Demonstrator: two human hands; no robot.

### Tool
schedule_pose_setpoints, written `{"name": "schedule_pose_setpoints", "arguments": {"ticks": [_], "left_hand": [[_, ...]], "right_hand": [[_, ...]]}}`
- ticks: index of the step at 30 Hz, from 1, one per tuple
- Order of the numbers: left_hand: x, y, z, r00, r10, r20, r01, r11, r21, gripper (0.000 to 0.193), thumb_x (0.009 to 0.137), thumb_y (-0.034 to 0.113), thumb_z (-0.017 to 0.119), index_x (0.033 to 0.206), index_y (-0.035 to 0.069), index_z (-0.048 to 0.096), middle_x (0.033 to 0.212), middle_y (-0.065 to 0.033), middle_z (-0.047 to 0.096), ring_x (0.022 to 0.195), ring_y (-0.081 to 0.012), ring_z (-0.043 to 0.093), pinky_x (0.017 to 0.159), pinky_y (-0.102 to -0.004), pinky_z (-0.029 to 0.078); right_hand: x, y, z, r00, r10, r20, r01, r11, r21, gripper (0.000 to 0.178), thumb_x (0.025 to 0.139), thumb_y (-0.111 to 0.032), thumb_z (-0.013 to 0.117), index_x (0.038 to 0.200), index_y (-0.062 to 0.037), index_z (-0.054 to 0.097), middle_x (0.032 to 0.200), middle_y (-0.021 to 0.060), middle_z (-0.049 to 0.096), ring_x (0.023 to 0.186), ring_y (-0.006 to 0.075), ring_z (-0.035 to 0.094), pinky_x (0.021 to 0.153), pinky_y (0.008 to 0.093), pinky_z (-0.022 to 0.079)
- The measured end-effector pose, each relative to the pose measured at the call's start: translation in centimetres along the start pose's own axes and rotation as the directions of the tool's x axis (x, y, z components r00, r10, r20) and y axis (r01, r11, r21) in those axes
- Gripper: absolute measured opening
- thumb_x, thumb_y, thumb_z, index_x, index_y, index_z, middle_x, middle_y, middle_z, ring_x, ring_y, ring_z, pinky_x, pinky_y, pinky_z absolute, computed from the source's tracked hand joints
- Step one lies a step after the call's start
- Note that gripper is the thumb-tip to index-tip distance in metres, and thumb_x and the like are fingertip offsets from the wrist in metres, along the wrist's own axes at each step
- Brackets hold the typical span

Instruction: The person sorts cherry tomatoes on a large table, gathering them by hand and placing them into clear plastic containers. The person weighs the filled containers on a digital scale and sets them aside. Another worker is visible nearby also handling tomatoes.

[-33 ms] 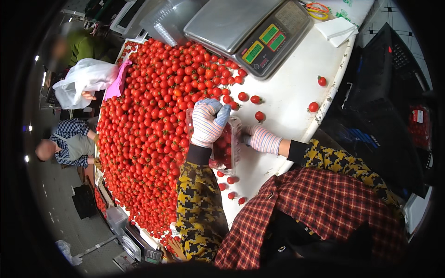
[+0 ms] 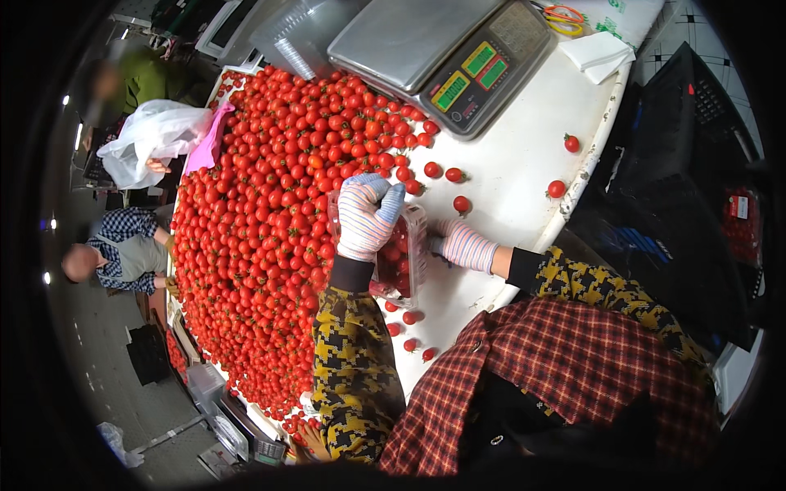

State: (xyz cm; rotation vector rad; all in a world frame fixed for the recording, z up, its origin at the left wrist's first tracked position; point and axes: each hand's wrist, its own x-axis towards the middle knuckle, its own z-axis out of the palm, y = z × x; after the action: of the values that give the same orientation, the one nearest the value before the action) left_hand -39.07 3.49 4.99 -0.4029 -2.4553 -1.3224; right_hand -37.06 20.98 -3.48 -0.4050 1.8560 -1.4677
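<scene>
Your left hand (image 2: 365, 219) grips the box (image 2: 399, 266), likely steadying it; right hand (image 2: 467, 245) alongside, grip unclear; tomatoes (image 2: 262, 204) heaped leftward.

Light is brightening the table (image 2: 524, 188); tomatoes (image 2: 246, 204) are glinting; the floor (image 2: 98, 352) is lying dim. Lamps (image 2: 79, 137) are glowing far left. Black is rounding the corners, and the person in green (image 2: 143, 82) is blurring.
</scene>
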Motion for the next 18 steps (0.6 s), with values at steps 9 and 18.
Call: {"name": "schedule_pose_setpoints", "arguments": {"ticks": [9, 18], "left_hand": [[-0.3, 0.8, 1.0, 0.968, 0.084, -0.238, 0.015, 0.921, 0.389, 0.033, 0.084, 0.012, 0.058, 0.055, 0.001, 0.047, 0.051, -0.0136, 0.042, 0.046, -0.0298, 0.043, 0.049, -0.0398, 0.033], [-8.7, -2.5, -2.5, 0.685, -0.623, -0.379, 0.707, 0.693, 0.141, 0.050, 0.091, 0.035, 0.055, 0.129, 0.003, 0.050, 0.115, -0.0228, 0.061, 0.106, -0.0355, 0.059, 0.092, -0.0404, 0.044]], "right_hand": [[-1.2, -2.7, 0.6, 0.987, -0.127, -0.096, 0.153, 0.594, 0.790, 0.063, 0.092, -0.036, 0.058, 0.141, -0.0059, 0.033, 0.128, 0.0060, 0.052, 0.117, 0.0186, 0.048, 0.097, 0.0322, 0.041], [0.9, -2.9, 2.3, 0.980, -0.011, -0.199, 0.149, 0.706, 0.692, 0.071, 0.079, -0.013, 0.073, 0.136, -0.0013, 0.034, 0.125, 0.0106, 0.052, 0.116, 0.0193, 0.051, 0.097, 0.0345, 0.046]]}}
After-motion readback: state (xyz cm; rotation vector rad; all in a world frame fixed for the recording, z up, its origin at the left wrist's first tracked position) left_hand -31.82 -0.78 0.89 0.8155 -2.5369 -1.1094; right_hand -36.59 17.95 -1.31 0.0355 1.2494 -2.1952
